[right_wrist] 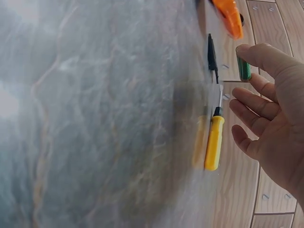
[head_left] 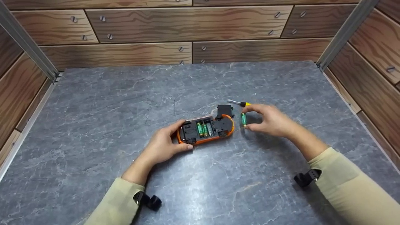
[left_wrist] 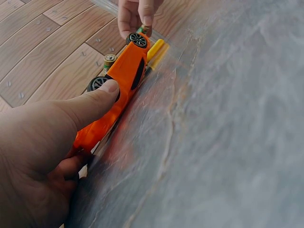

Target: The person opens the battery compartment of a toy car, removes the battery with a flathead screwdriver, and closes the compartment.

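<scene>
An orange toy car (head_left: 206, 129) lies upside down, its black underside and open battery compartment facing up. Two green batteries (head_left: 202, 129) sit side by side there, next to a grey slot. My left hand (head_left: 162, 142) grips the car's left end, with the thumb (left_wrist: 97, 107) along the near side by a wheel. Right of the car, my right hand (head_left: 268, 120) pinches another green battery (head_left: 243, 119) by its two ends between thumb and finger, apart from the car. In the right wrist view, this battery (right_wrist: 243, 64) stays in the pinch while the other fingers are loosely bent.
A black battery cover (head_left: 225, 110) lies just behind the car's right end. Beyond the right hand is a screwdriver (right_wrist: 214, 142) with a yellow handle, partly hidden in the head view. Wood-patterned walls (head_left: 187, 25) bound the grey marbled table (head_left: 109, 93).
</scene>
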`<state>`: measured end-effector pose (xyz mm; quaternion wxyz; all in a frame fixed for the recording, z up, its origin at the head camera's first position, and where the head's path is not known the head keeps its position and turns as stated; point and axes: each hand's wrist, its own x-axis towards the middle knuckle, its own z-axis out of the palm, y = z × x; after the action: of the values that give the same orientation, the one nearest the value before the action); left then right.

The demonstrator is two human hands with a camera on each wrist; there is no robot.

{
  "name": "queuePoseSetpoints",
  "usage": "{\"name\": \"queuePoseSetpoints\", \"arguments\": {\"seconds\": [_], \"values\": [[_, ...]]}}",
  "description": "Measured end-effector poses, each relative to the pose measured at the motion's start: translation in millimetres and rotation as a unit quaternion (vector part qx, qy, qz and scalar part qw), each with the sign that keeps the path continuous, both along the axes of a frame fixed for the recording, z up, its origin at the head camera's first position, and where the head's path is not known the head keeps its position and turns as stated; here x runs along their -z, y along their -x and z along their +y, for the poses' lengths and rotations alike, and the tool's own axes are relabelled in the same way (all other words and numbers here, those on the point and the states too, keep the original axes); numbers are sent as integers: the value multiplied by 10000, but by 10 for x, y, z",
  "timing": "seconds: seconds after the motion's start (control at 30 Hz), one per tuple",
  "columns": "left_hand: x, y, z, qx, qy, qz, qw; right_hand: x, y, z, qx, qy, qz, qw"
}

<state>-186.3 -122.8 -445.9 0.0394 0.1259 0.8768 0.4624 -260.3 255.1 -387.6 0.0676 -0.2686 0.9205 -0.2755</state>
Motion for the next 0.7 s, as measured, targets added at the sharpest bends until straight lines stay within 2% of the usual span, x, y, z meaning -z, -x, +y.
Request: {"name": "queuePoseSetpoints", "arguments": {"seconds": [0.2,0.7], "values": [[-1,-2,0,-9,17,51,10000,75,16,18,60,-96,-92,9999],[2,-10,-3,-24,23,90,10000,196,54,4,-221,-186,-103,9995]]}}
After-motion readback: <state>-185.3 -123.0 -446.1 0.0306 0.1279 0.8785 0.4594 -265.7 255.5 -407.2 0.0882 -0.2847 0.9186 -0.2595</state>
